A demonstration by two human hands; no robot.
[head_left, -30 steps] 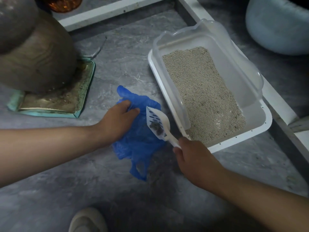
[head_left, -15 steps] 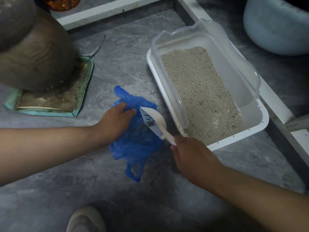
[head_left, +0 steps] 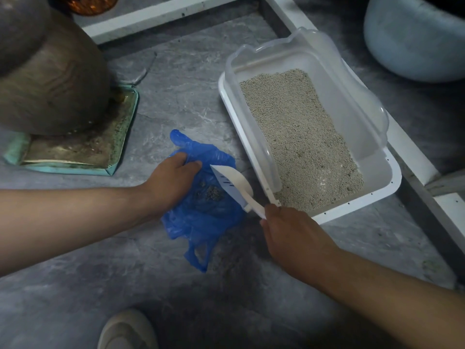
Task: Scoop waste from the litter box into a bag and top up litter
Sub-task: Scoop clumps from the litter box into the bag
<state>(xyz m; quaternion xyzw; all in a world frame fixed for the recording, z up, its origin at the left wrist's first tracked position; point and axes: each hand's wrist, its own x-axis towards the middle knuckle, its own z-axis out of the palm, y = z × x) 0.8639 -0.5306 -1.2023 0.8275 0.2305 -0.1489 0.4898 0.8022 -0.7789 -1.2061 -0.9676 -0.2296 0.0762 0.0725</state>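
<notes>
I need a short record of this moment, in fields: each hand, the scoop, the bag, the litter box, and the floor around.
left hand: grips the edge of the blue bag, holding it open
right hand: holds the handle of the white scoop
scoop: tilted over the bag's opening, slotted side towards the bag
bag: lies on the grey floor, left of the box; dark clumps inside
litter box: white, with clear rim guard; grey litter inside
nearby: brown rounded object on a teal tray, pale blue tub
</notes>
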